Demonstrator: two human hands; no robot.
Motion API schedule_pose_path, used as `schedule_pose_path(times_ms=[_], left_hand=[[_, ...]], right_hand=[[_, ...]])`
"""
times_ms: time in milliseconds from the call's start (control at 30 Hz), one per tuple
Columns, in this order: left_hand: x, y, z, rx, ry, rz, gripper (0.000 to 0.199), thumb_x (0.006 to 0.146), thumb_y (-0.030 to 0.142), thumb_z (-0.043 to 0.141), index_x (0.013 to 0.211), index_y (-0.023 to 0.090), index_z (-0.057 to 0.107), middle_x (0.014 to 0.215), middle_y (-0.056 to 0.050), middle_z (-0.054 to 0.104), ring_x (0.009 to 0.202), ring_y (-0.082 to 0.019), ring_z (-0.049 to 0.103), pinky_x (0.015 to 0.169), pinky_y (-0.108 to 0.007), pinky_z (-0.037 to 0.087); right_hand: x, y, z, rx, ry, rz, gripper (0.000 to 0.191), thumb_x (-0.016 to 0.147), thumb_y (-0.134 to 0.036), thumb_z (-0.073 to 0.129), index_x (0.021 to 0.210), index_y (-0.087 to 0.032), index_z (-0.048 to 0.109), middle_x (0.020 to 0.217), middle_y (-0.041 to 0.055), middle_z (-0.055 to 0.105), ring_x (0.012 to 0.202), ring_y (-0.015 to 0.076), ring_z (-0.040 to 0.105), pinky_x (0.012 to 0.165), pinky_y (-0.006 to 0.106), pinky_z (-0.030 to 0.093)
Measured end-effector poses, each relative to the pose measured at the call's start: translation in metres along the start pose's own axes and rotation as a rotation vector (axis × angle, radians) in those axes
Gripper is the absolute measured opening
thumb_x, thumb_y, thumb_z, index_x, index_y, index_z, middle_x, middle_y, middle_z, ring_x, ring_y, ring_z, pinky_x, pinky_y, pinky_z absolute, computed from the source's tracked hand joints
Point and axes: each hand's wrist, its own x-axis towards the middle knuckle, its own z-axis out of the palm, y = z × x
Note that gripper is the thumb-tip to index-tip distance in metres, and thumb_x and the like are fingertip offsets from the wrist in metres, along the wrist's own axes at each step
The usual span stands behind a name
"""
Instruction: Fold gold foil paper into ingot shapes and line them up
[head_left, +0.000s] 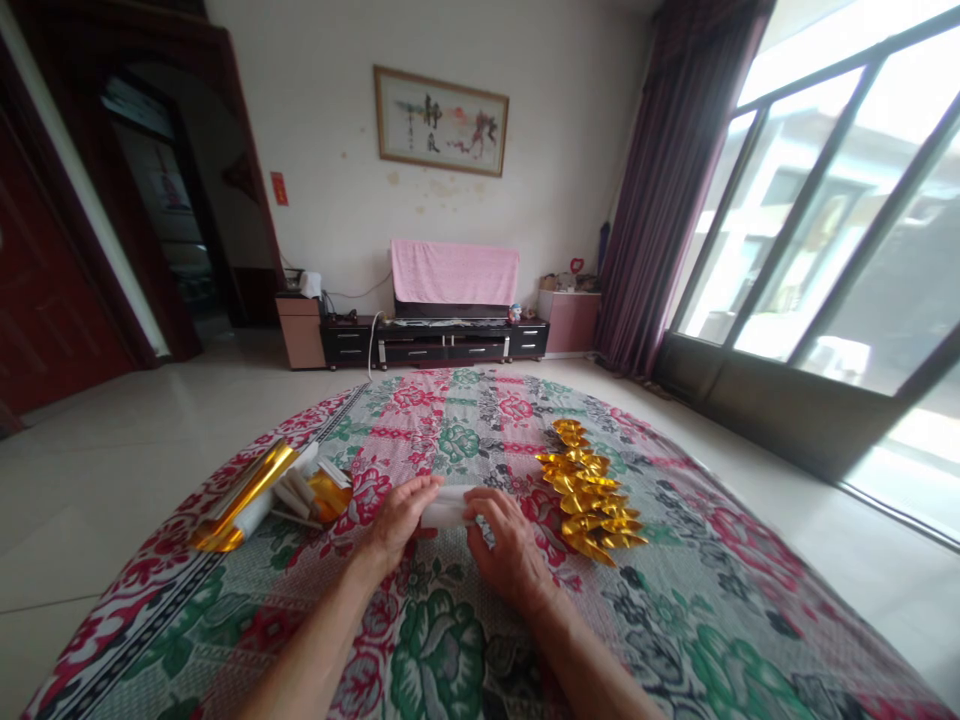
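Note:
Between my two hands is a piece of white paper (444, 508), which looks folded or rolled. My left hand (401, 515) grips its left end with thumb and fingers. The fingers of my right hand (504, 545) are bent around its right end. To the right lie several folded gold foil paper pieces (592, 490), shaped like ingots and set close together in a row. Left of my left hand is a pile of gold foil paper (259, 490), partly rolled, with white paper strips (307, 485) beside it.
A floral cloth (439, 650) covers the round table under my hands. Beyond it stands a low black cabinet (450, 350) with a pink towel (454, 270) draped above it. Large windows (810, 230) and a purple curtain (652, 190) are at the right, a red door (52, 270) at the left.

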Motion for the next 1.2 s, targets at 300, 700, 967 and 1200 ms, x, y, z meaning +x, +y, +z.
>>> schedule_pose_path(times_ms=[300, 700, 967, 1200], left_hand=[[0.007, -0.009, -0.002, -0.053, -0.004, 0.087, 0.054, 0.063, 0.028, 0.065, 0.114, 0.012, 0.054, 0.070, -0.001, 0.065, 0.057, -0.011, 0.056, 0.053, -0.019, 0.039], [0.004, -0.005, 0.001, -0.068, 0.013, 0.109, 0.061, 0.059, 0.013, 0.056, 0.119, 0.013, 0.047, 0.081, -0.003, 0.067, 0.062, -0.012, 0.058, 0.057, -0.021, 0.042], [0.007, -0.006, 0.005, -0.029, -0.003, 0.211, 0.063, 0.064, 0.015, 0.056, 0.125, 0.014, 0.041, 0.088, -0.006, 0.066, 0.070, -0.015, 0.061, 0.062, -0.024, 0.046], [0.009, -0.009, 0.007, 0.083, -0.062, 0.323, 0.057, 0.066, 0.017, 0.056, 0.122, 0.014, 0.045, 0.093, -0.007, 0.066, 0.080, -0.018, 0.063, 0.068, -0.025, 0.048]], right_hand=[[0.000, -0.002, -0.001, 0.049, -0.059, -0.076, 0.023, 0.067, -0.005, 0.049, 0.083, -0.021, 0.052, 0.100, 0.0036, 0.058, 0.095, 0.0166, 0.051, 0.088, 0.033, 0.039], [-0.001, -0.010, -0.004, 0.061, -0.161, -0.105, 0.029, 0.063, -0.003, 0.043, 0.084, -0.020, 0.053, 0.098, 0.0040, 0.058, 0.093, 0.0178, 0.052, 0.088, 0.034, 0.039], [0.002, 0.000, -0.003, 0.158, 0.145, 0.266, 0.014, 0.079, -0.015, 0.041, 0.082, -0.018, 0.054, 0.081, 0.0031, 0.058, 0.079, 0.0152, 0.054, 0.073, 0.025, 0.042], [0.006, 0.006, 0.001, 0.166, 0.035, 0.388, 0.021, 0.080, -0.029, 0.048, 0.067, -0.017, 0.060, 0.073, 0.0016, 0.061, 0.070, 0.0136, 0.055, 0.067, 0.022, 0.040]])
